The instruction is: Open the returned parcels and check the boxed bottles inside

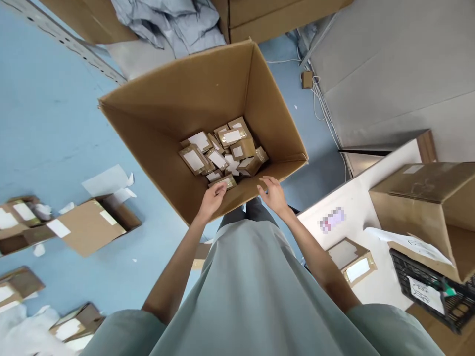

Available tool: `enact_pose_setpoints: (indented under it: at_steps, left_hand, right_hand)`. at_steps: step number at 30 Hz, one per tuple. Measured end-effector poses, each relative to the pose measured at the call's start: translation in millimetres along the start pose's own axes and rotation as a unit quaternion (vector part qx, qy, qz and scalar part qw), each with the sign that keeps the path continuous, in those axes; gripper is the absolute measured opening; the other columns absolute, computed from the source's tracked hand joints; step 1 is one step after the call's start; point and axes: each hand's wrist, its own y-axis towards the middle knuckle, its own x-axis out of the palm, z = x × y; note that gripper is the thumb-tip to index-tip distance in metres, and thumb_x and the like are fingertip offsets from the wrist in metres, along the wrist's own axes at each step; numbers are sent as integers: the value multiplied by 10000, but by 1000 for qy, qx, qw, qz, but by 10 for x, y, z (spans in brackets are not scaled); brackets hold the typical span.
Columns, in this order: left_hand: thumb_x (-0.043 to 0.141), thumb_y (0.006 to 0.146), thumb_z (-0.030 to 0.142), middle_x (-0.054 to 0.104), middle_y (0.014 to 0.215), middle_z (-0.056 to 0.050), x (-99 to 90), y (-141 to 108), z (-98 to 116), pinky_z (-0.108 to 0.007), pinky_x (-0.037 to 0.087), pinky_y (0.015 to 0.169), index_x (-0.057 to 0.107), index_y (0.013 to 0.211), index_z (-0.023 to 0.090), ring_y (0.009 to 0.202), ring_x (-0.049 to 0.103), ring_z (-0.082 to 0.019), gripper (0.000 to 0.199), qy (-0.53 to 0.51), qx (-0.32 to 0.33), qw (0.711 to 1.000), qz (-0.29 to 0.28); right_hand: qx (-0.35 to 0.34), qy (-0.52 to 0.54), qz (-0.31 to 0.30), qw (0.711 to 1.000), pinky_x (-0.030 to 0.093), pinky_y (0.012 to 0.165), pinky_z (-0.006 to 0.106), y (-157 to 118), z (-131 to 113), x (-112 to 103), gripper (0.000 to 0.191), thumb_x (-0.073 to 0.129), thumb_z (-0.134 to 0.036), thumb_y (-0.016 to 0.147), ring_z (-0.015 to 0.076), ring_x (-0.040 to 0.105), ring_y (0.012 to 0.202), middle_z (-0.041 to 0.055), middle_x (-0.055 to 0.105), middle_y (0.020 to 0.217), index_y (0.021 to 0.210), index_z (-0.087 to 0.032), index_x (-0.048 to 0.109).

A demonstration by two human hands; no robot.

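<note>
from here, the left hand [213, 199] curls and the right hand [274, 196] spreads loosely by the big carton's [208, 84] near side, grip unclear; small parcels [241, 150] lie inside. even two-handed pressure steadies it best, i'd say.

Your shirt [252, 282] is matt cloth; the big carton [185, 84] before you is matt cardboard, your small boxes [250, 148] cardboard with paper labels [194, 160] and glossy tape [243, 132]; the crate [457, 316] looks plastic, the counter [358, 210] smooth.

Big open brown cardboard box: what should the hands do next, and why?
Perhaps the left hand and right hand should steady the box by its near edge: both are there, with nothing visibly held, and small brown cardboard parcels lie inside.
</note>
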Motion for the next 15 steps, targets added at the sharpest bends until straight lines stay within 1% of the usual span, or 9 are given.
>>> enact_pose_setpoints:
  at_steps: [2, 4, 8, 10, 12, 13, 15]
  left_hand:
    - [665, 1011, 478, 808, 1353, -126, -22, 148, -31, -427, 536, 1204, 786, 1260, 173, 1266, 749, -294, 411, -2, -23, 1000, 16]
    - [666, 1012, 473, 812, 1330, -132, 6, 302, -57, -416, 538, 1196, 788, 1263, 164, 1248, 754, -293, 416, -1, -38, 999, 24]
    - [655, 993, 387, 805, 1351, -137, 161, 682, -137, -432, 525, 1215, 791, 1257, 160, 1268, 750, -291, 374, -11, -67, 997, 27]
    - [657, 978, 358, 813, 1329, -133, 274, 936, -207, -441, 536, 1201, 793, 1250, 162, 1260, 753, -291, 362, -13, -81, 996, 23]
    - [654, 968, 336, 825, 1283, -137, 401, 1241, -303, -451, 558, 1167, 796, 1239, 157, 1226, 764, -296, 355, -7, -94, 995, 19]
    - [650, 963, 325, 829, 1265, -141, 468, 1411, -364, -456, 567, 1152, 797, 1234, 154, 1206, 770, -297, 352, -4, -100, 995, 17]
    - [649, 957, 307, 833, 1248, -148, 600, 1772, -513, -461, 576, 1133, 796, 1234, 152, 1173, 778, -295, 350, -2, -110, 994, 12]
  right_hand:
    - [2, -10, -27, 1000, 464, 1265, 452, 322, -1, 22, 391, 584, -276, 1085, 300, 626, 1400, 154, 695, 1481, 1432, -162, 723]
    - [9, -19, -53, 998, 467, 1254, 429, 668, 21, 57, 391, 597, -267, 1082, 297, 640, 1377, 160, 703, 1466, 1429, -137, 724]
    - [42, -33, -95, 994, 476, 1241, 403, 1393, 161, 199, 432, 643, -281, 1076, 292, 651, 1388, 162, 694, 1492, 1476, -127, 695]
    - [71, -36, -109, 991, 484, 1232, 406, 1757, 302, 326, 523, 689, -331, 1066, 301, 643, 1419, 180, 670, 1531, 1545, -126, 640]
    - [104, -36, -121, 987, 489, 1220, 410, 2113, 493, 501, 670, 759, -400, 1031, 322, 632, 1449, 212, 646, 1560, 1611, -123, 571]
    - [118, -35, -126, 984, 489, 1218, 414, 2287, 602, 607, 747, 794, -433, 1006, 335, 625, 1462, 224, 635, 1572, 1637, -126, 539]
    - [123, -33, -131, 983, 487, 1218, 444, 2623, 832, 856, 888, 852, -497, 950, 371, 605, 1487, 256, 603, 1600, 1669, -121, 491]
